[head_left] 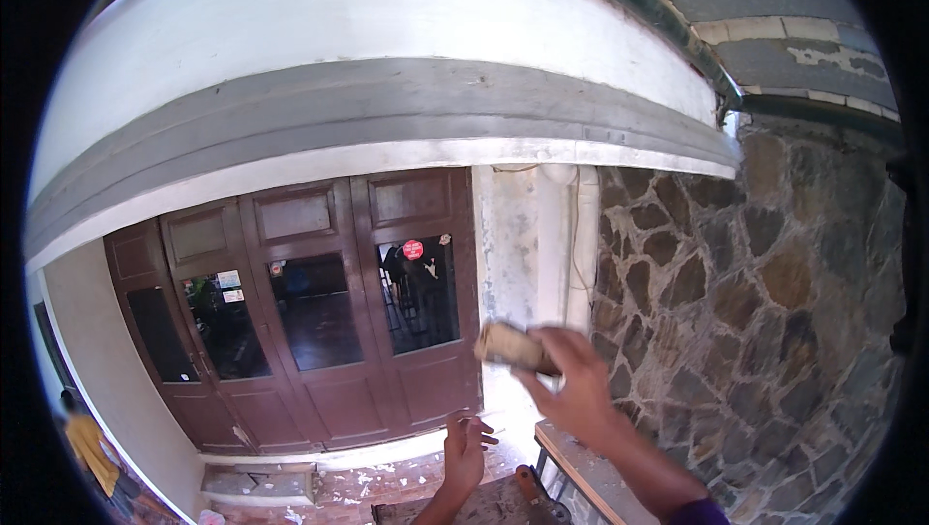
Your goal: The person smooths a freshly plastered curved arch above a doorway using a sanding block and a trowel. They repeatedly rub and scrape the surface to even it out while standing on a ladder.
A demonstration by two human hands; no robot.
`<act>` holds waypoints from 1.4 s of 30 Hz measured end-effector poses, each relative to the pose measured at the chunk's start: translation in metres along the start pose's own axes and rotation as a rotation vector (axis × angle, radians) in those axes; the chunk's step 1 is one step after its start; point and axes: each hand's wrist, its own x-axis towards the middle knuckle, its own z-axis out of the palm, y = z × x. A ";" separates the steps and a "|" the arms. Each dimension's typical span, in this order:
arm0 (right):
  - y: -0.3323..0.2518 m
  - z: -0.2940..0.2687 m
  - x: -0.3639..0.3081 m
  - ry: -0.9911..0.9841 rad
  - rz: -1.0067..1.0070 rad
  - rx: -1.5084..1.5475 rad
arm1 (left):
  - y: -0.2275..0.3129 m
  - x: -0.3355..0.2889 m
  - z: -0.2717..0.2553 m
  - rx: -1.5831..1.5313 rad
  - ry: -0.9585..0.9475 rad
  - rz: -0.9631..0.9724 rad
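Right hand (573, 385) raised, fingers clamped round small brown block (513, 346); left hand (464, 448) spread, empty. Judgement: firm grip, steady wrist near stone wall (755, 312).

Bright daylight, strongest on the white band of wall (368, 31) across the upper frame and the pale pillar (542, 244) at centre, both close to washed out; the brown doors (310, 312) at lower left sit in shade under the overhang, their glass dark with dim reflections. Heavy fisheye bend curves the straight ledge into an arc, and black vignette fills all four corners. The raised right hand (571, 385) and the block (513, 346) it grips are motion-blurred; the stone wall (755, 312) at right stays fairly sharp.
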 end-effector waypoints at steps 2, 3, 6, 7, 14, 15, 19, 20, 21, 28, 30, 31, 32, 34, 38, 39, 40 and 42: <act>-0.003 -0.003 0.036 0.133 -0.115 -0.017 | -0.019 0.002 -0.003 0.396 -0.042 -0.078; -0.008 -0.001 0.055 0.212 -0.167 0.003 | -0.028 0.002 -0.005 0.584 -0.063 -0.122; -0.026 0.003 0.115 0.317 -0.367 -0.035 | -0.050 -0.006 -0.007 0.968 -0.255 -0.131; -0.033 0.005 0.134 0.304 -0.423 -0.085 | -0.055 -0.009 -0.009 1.098 -0.329 -0.126; -0.039 0.019 0.203 0.252 -0.833 -0.392 | -0.076 -0.004 -0.017 1.009 -0.387 -0.228; -0.031 0.019 0.201 0.331 -0.788 -0.307 | -0.077 -0.004 -0.015 1.015 -0.375 -0.182; 0.006 0.025 0.189 0.442 -0.724 -0.290 | -0.079 -0.005 -0.010 1.047 -0.390 -0.116; 0.015 0.027 0.188 0.462 -0.710 -0.316 | -0.078 -0.005 -0.009 1.032 -0.401 -0.127; 0.023 0.029 0.188 0.459 -0.711 -0.285 | -0.077 -0.003 -0.007 1.051 -0.442 -0.176; 0.032 0.009 0.201 0.523 -0.825 -0.286 | -0.084 0.005 -0.012 0.995 -0.393 -0.317; 0.019 0.014 0.206 0.425 -0.842 -0.273 | -0.093 0.006 -0.014 0.939 -0.372 -0.221; 0.015 0.016 0.206 0.438 -0.908 -0.252 | -0.098 0.006 -0.015 0.925 -0.364 -0.197; 0.012 0.018 0.207 0.386 -0.919 -0.263 | -0.102 0.006 -0.016 0.894 -0.378 -0.216; 0.014 0.020 0.204 0.423 -0.895 -0.181 | -0.109 0.007 -0.019 0.788 -0.425 -0.214; 0.034 0.013 0.195 0.474 -0.792 -0.225 | -0.110 0.010 -0.023 0.788 -0.339 -0.177; 0.037 0.012 0.192 0.433 -0.769 -0.278 | -0.108 0.010 -0.024 0.823 -0.319 -0.221; 0.035 0.013 0.193 0.467 -0.788 -0.274 | -0.107 0.009 -0.024 0.873 -0.363 -0.182; 0.027 0.016 0.197 0.468 -0.858 -0.253 | -0.101 0.008 -0.023 0.976 -0.433 -0.194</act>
